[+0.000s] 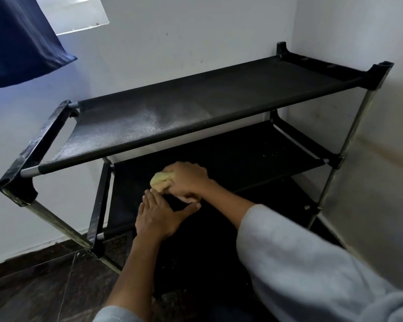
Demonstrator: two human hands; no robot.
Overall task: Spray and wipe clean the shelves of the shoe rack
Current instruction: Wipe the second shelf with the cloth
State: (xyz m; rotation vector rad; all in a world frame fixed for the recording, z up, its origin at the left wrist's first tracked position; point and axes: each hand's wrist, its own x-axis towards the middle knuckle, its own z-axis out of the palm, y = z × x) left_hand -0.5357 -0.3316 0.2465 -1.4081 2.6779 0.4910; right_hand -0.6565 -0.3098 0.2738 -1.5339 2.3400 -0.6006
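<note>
Nearest to me are my two forearms, both in pale grey sleeves pushed back from the wrists, reaching forward over the dark stone floor point(33, 282). My left hand point(158, 217) lies flat, fingers straight and spread, thumb swung out to the right, its fingertips at the front edge of the middle shelf point(230, 156). Just beyond it, touching it at the fingertips, my right hand point(186, 180) has its grip curled tight around one yellow cloth point(159, 180), bunched into a wad that bulges out on the left side of my fist. The cloth sits on the middle shelf, toward its front left corner.

The shoe rack point(16, 177) stands in the corner of the room, and I count three black fabric shelves in it. The lowest shelf point(277, 196) shows only as a dark strip below and behind my right wrist. The middle shelf carries pale specks near its right edge. The top shelf point(196, 108) is farthest up, and a greyish, misted patch spreads across its middle toward the front rail. I can see two metal uprights, one at the front left corner and one at the front right.

Beyond the rack are the white walls, and one dark blue cloth point(19, 40) hangs at the upper left beside a bright window point(79, 12).
</note>
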